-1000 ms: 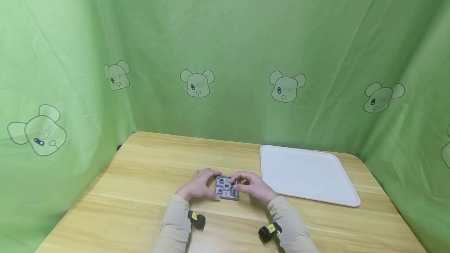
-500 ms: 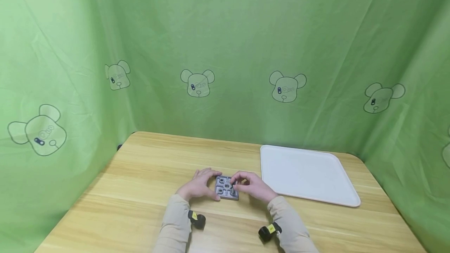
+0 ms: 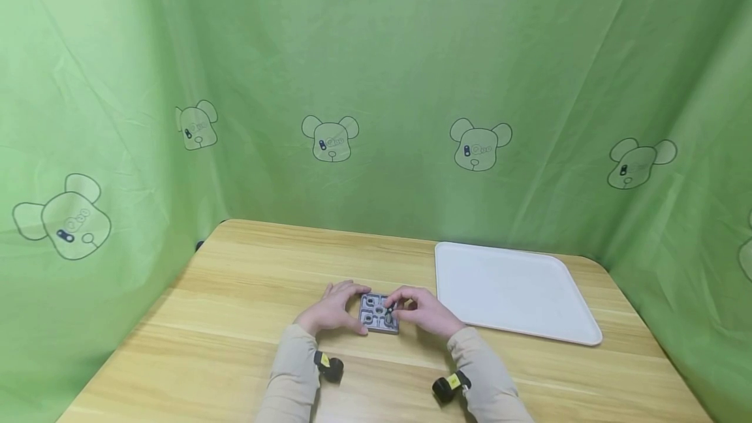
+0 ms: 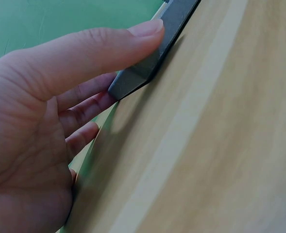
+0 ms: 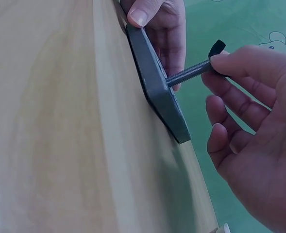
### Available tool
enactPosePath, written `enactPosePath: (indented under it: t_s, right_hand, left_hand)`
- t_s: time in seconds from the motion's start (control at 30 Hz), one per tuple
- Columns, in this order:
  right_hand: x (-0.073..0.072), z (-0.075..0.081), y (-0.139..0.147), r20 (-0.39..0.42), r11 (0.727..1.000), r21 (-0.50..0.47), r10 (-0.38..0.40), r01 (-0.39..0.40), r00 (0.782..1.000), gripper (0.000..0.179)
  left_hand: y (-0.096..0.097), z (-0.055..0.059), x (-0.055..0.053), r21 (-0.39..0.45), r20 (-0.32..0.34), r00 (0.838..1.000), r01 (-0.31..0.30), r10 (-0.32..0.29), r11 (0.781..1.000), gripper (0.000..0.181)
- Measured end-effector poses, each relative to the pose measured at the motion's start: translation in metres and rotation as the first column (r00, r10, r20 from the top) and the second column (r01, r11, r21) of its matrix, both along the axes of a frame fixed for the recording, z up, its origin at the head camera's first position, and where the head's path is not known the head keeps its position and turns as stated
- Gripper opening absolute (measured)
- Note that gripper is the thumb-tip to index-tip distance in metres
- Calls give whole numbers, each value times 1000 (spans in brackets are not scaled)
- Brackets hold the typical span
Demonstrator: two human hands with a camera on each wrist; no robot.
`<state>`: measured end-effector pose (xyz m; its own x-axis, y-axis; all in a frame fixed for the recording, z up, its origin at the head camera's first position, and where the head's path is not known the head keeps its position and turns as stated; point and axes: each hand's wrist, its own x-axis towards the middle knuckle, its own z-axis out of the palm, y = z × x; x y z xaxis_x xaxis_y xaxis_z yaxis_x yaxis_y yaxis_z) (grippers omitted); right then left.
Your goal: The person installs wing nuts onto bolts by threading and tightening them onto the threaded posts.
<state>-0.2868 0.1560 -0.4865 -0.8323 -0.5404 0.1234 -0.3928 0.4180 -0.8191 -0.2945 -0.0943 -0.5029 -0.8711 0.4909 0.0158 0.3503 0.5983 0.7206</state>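
A square grey block [image 3: 377, 320] with round recesses on its upper face lies flat on the table. My left hand [image 3: 329, 312] grips its left side, thumb on the near edge and index finger on the far edge. Out of the block's right part stands a wing screw [image 5: 187, 74], its threaded shank showing in the right wrist view. My right hand [image 3: 427, 313] pinches the screw's black winged head between thumb and index finger. The other right fingers curl loosely below. How deep the screw sits in the block is hidden.
A white rectangular tray [image 3: 511, 289] lies on the wooden table [image 3: 264, 260], right of and beyond the block. Green cloth walls [image 3: 376, 70] with bear drawings surround the table's back and sides. Each forearm wears a small black camera.
The winged head appears at a slightly different angle between the right thumb and index finger, which have shifted a little. The left hand, block and tray have stayed where they were.
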Motion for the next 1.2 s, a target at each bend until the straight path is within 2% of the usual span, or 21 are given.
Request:
enactPosePath:
  t_s: [0.23,0.57,1.03,1.2]
  right_hand:
    - [0,0,-1,-23,1000,10,-14,15,1000,19]
    - [2,1,-7,7,996,37,-76,76,997,18]
    - [1,-3,-7,5,998,1,-65,65,998,19]
    - [0,-2,-4,31,998,-14,-55,55,998,28]
  left_hand:
    - [0,0,0,-3,0,1000,2,-2,1000,88]
    - [0,-1,0,-1,9,1000,4,-4,1000,88]
    - [-1,-1,0,-3,17,1000,-3,3,1000,88]
    - [-1,0,0,-7,20,1000,0,0,1000,88]
